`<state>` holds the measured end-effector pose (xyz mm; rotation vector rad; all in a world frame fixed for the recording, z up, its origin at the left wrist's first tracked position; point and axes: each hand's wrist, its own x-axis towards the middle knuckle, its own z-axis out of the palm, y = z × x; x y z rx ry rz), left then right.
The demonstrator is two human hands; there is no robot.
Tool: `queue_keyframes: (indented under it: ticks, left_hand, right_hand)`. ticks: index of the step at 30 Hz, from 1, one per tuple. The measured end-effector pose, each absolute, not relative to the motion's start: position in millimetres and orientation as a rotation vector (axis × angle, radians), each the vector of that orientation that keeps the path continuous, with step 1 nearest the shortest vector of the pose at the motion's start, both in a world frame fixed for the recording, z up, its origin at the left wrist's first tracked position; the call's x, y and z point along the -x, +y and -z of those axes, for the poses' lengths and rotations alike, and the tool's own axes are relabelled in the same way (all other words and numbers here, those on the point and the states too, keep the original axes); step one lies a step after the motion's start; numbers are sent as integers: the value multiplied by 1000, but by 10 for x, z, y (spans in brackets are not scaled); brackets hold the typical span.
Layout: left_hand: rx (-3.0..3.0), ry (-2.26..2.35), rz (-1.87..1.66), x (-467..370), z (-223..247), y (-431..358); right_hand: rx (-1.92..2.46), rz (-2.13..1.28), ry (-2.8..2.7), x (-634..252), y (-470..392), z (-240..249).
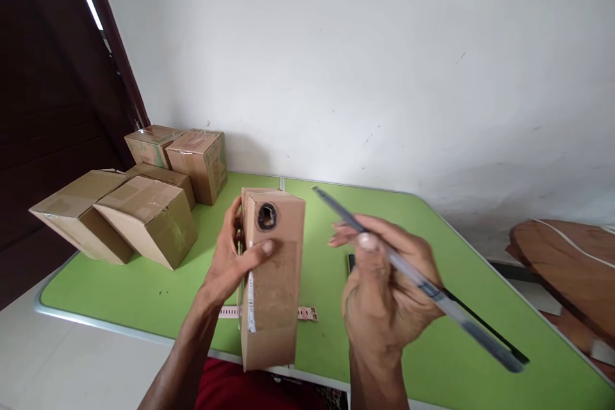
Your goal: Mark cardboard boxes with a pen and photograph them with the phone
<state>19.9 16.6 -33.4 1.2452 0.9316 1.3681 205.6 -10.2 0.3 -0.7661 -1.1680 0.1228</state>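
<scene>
My left hand [240,262] grips a tall cardboard box [275,288] at its left side, the thumb lying across the face towards me. High on that face is a small hole [267,216] with a thick black ring around it. My right hand [389,282] is closed around a slim grey pen-like tool [408,269], apart from the box. The tool slants up to the left, its narrow end near the box's upper right edge. Motion blur hides whether it is a pen or a cutter. Behind the box, a pale pink strap [307,313] with a buckle partly shows.
Several closed cardboard boxes [148,198] stand at the left of the green table [211,295]. A dark object [351,262] is mostly hidden behind my right hand. A white wall [360,64] rises behind the table; a brown wooden surface [567,256] with a white cable is at right.
</scene>
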Motion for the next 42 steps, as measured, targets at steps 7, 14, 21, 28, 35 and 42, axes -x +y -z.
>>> queue_keyframes:
  ticks: [7, 14, 21, 28, 35, 42]
  left_hand:
    - [-1201, 1028, -1575, 118, 422, 310]
    - [-1280, 1068, -1645, 131, 569, 459]
    - [-1237, 1069, -1613, 107, 614, 474]
    - [-1265, 1032, -1612, 152, 652, 477]
    - [-1260, 1000, -1563, 43, 586, 424]
    - [-1221, 1028, -1542, 45, 567, 391]
  right_hand:
    - [1472, 198, -2026, -2833, 560, 948]
    - [1719, 134, -2400, -2916, 682, 1626]
    - [1928, 37, -2367, -2948, 592, 1651]
    - [2584, -31, -1545, -3243, -41, 1489]
    - [2594, -509, -1220, -3439, -45, 1484]
    - [2200, -920, -1008, -3580, -90, 1472]
